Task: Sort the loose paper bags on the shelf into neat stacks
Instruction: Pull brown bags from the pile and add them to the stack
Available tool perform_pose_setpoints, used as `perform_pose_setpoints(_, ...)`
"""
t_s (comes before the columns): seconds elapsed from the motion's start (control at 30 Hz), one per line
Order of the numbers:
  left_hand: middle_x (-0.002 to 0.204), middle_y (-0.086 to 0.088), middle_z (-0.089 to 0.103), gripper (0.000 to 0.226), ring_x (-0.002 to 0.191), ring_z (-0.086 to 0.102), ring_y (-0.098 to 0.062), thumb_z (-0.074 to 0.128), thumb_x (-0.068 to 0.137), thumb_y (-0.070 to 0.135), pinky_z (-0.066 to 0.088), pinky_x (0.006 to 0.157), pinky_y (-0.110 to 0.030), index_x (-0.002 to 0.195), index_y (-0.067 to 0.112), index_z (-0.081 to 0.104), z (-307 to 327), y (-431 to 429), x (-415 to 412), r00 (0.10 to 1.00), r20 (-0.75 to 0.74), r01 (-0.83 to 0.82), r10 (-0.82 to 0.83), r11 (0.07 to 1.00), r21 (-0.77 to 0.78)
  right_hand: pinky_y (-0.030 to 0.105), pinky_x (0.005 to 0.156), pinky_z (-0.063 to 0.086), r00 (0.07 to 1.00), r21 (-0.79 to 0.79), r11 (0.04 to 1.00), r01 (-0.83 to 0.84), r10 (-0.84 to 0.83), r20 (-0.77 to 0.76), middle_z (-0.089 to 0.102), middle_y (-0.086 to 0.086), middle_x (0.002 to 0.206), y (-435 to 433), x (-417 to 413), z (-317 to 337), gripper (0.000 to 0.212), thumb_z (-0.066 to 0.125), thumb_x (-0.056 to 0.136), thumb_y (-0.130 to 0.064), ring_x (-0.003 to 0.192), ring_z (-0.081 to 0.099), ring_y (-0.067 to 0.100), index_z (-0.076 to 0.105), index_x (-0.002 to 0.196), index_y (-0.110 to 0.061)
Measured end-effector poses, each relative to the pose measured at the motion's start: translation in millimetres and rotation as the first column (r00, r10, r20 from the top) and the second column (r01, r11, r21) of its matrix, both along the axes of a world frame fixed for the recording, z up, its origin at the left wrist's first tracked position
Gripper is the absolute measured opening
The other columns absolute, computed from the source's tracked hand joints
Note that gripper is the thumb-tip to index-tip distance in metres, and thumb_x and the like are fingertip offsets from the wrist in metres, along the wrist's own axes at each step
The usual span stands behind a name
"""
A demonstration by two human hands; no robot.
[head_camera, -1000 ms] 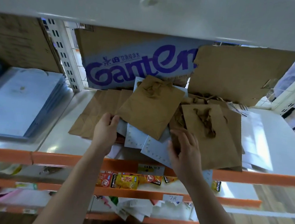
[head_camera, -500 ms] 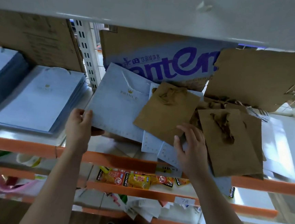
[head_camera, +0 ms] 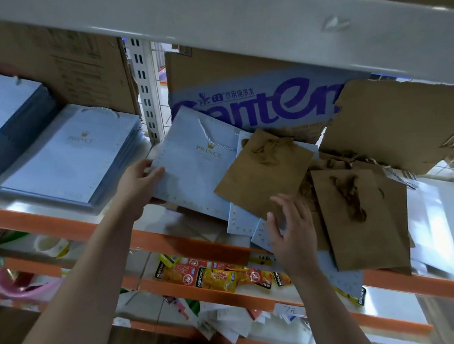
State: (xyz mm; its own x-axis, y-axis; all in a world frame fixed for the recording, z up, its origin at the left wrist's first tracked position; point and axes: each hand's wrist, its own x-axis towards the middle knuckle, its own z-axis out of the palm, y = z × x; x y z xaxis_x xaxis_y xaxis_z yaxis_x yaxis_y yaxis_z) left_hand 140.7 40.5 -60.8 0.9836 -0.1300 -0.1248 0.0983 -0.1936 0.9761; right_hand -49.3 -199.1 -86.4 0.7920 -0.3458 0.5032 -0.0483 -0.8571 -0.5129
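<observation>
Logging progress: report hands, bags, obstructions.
Left hand grips blue bag by its corner. Right hand open over brown bag. Brown bag overlaps the blue one.

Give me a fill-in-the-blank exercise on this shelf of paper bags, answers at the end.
The left hand grips a pale blue bag printed with the word ____.
The paper bag at the open right hand's fingertips is ____.
The neat stack of blue bags lies to the ____ of the loose pile.
The shelf's front rail is coloured ____.
Missing words: PRINCE; brown; left; orange.
</observation>
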Motion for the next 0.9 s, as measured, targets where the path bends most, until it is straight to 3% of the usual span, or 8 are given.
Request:
perform_pose_setpoints(0.07, 0.105, -0.009, 0.059, 0.025, 0.094, 0.061, -0.029, 0.055, 0.096, 0.021, 0.059, 0.063, -0.045, 0.118, 0.009, 0.054, -1, 4, -2, 0.994, 0.096, -0.06, 0.061, 0.998, -0.018, 0.027, 0.086, 0.039, 1.0, 0.008, 1.0, 0.0, 0.0, 0.0, 0.06, 0.006, 0.117, -2, -1, 0, 0.026, 0.059, 0.091, -0.015, 0.106, 0.054, 0.022, 0.061, 0.116, -0.007)
perform_pose_setpoints(0.17, 0.095, 0.0, 0.059, 0.018, 0.086, 0.06, -0.023, 0.053, 0.097, 0.018, 0.056, 0.055, -0.037, 0.113, 0.012, 0.053, -6, 22, -9, 0.966, 0.201, -0.144, 0.16, 0.985, -0.092, 0.027, 0.086, 0.04, 1.0, 0.015, 1.0, 0.007, -0.007, -0.006, 0.061, 0.006, 0.116, -3, -2, 0, 0.026, 0.061, 0.091, -0.012, 0.106, 0.055, 0.022, 0.06, 0.116, -0.007)
perform_pose_setpoints(0.4, 0.091, -0.004, 0.059, 0.014, 0.086, 0.055, -0.027, 0.049, 0.098, 0.008, 0.05, 0.067, -0.04, 0.111, 0.009, 0.052, -2, 43, -38, 0.96, 0.214, -0.108, 0.182, 0.942, -0.317, 0.026, 0.077, 0.05, 0.997, 0.126, 0.99, -0.058, 0.052, 0.049, 0.064, 0.001, 0.108, 5, 4, 15, 0.027, 0.053, 0.097, -0.022, 0.096, 0.061, 0.014, 0.061, 0.12, -0.009)
perform_pose_setpoints(0.5, 0.089, -0.004, 0.057, 0.013, 0.083, 0.053, -0.025, 0.049, 0.097, 0.005, 0.045, 0.068, -0.04, 0.109, 0.008, 0.053, 3, 39, -46, 0.954, 0.223, -0.102, 0.202, 0.915, -0.391, 0.013, 0.079, 0.049, 0.99, 0.28, 0.95, -0.14, 0.135, 0.038, 0.061, -0.009, 0.108, 13, 11, 28, 0.037, 0.05, 0.097, -0.032, 0.096, 0.06, 0.0, 0.058, 0.127, -0.012)
perform_pose_setpoints(0.63, 0.084, -0.001, 0.054, 0.009, 0.073, 0.053, -0.019, 0.05, 0.097, 0.007, 0.045, 0.051, -0.027, 0.102, 0.013, 0.054, 5, 30, -49, 0.959, 0.204, -0.092, 0.196, 0.898, -0.431, 0.001, 0.079, 0.041, 0.976, 0.428, 0.881, -0.201, 0.22, 0.005, 0.058, -0.018, 0.112, 15, 21, 36, 0.044, 0.046, 0.097, -0.04, 0.098, 0.053, -0.021, 0.054, 0.133, -0.016)
perform_pose_setpoints(0.73, 0.083, 0.0, 0.058, 0.008, 0.072, 0.053, -0.02, 0.053, 0.096, 0.009, 0.045, 0.052, -0.027, 0.1, 0.014, 0.057, 0, 13, -53, 0.971, 0.196, -0.042, 0.135, 0.908, -0.417, 0.008, 0.08, 0.047, 0.959, 0.578, 0.78, -0.241, 0.283, 0.018, 0.064, -0.019, 0.115, 11, 23, 39, 0.047, 0.045, 0.096, -0.049, 0.105, 0.057, -0.012, 0.052, 0.134, -0.023)
perform_pose_setpoints(0.8, 0.085, 0.001, 0.061, 0.008, 0.075, 0.057, -0.019, 0.053, 0.096, 0.012, 0.047, 0.052, -0.029, 0.101, 0.016, 0.058, -2, -1, -59, 0.98, 0.185, 0.008, 0.071, 0.918, -0.397, 0.016, 0.08, 0.052, 0.961, 0.649, 0.716, -0.256, 0.259, 0.093, 0.067, -0.017, 0.113, 5, 24, 40, 0.043, 0.052, 0.095, -0.045, 0.104, 0.063, -0.001, 0.052, 0.131, -0.021)
perform_pose_setpoints(0.9, 0.089, 0.003, 0.067, 0.01, 0.077, 0.064, -0.014, 0.053, 0.097, 0.015, 0.051, 0.052, -0.027, 0.105, 0.014, 0.059, -4, -21, -66, 0.979, 0.196, 0.119, -0.048, 0.922, -0.367, 0.044, 0.086, 0.056, 0.975, 0.794, 0.567, -0.22, 0.164, 0.153, 0.07, -0.001, 0.113, -12, 22, 43, 0.042, 0.068, 0.088, -0.026, 0.103, 0.067, 0.019, 0.053, 0.126, -0.011)
